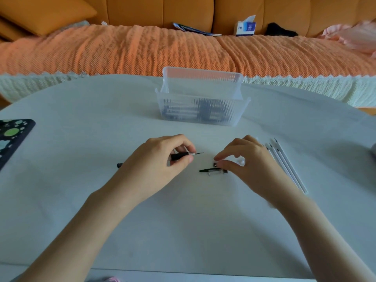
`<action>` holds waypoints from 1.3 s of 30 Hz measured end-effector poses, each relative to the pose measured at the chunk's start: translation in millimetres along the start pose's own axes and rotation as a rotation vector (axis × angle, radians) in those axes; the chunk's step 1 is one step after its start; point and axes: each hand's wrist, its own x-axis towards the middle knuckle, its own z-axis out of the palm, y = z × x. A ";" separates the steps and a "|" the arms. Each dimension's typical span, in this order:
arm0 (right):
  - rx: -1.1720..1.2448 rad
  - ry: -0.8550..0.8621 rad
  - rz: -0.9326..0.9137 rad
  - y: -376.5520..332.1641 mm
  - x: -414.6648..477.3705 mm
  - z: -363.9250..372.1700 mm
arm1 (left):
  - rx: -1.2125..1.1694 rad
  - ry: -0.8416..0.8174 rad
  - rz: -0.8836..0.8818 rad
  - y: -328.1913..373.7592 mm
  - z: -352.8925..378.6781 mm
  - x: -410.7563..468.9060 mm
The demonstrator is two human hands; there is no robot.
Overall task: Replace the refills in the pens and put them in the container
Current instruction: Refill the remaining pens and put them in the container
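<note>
While the left hand (173,159) clasped the pen (180,156) in front of the container (201,110), thin tip aimed toward the right hand (242,159), that hand curled its fingertips at a small dark piece (215,164); whether it truly pinched it could not be told. A clipped cap (213,171) lay just nearer the person, and spare refills (284,165) lay to the container's front right. The pen looked light, stiff and slick, best held at its dark grip, never by the fragile tip.

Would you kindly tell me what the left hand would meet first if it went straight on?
Likely the right hand: the left hand points its pen at those fingers, though height is unclear.
</note>
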 end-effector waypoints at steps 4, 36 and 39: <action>0.001 -0.024 0.002 -3.2 2.0 0.6 | 0.001 -0.011 -0.005 0.8 0.2 -0.5; 0.404 0.015 0.056 -31.5 -1.7 -2.8 | -0.023 -0.033 -0.027 7.7 4.4 -0.2; 0.426 0.005 0.063 -31.7 -2.0 -2.3 | -0.022 -0.028 -0.028 8.3 4.5 0.0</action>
